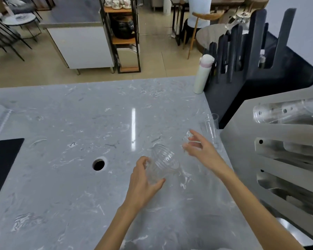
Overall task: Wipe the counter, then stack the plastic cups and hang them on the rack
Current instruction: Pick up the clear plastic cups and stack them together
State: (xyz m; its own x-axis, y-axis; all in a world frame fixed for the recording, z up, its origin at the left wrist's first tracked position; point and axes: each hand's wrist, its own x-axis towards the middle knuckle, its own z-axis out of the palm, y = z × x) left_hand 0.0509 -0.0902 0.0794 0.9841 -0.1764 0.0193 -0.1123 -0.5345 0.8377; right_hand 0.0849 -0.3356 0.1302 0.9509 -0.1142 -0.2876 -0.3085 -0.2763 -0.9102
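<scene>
My left hand (145, 183) grips a stack of clear plastic cups (162, 163), tilted with the rims pointing up and away, just above the grey marble counter (70, 123). My right hand (201, 148) hovers to the right of the stack with fingers spread and nothing clearly in it. Close behind it a tall clear cup (211, 127) stands upright on the counter. The steel rack (278, 159) with long prongs rises at the right edge, and a clear cup stack (282, 112) hangs on its top prong.
A round hole (98, 164) is cut in the counter left of my hands. A black mat (2, 163) lies at the left edge. A white bottle (202, 74) and a dark slotted holder (242, 56) stand at the far right corner. A person sits beyond the counter.
</scene>
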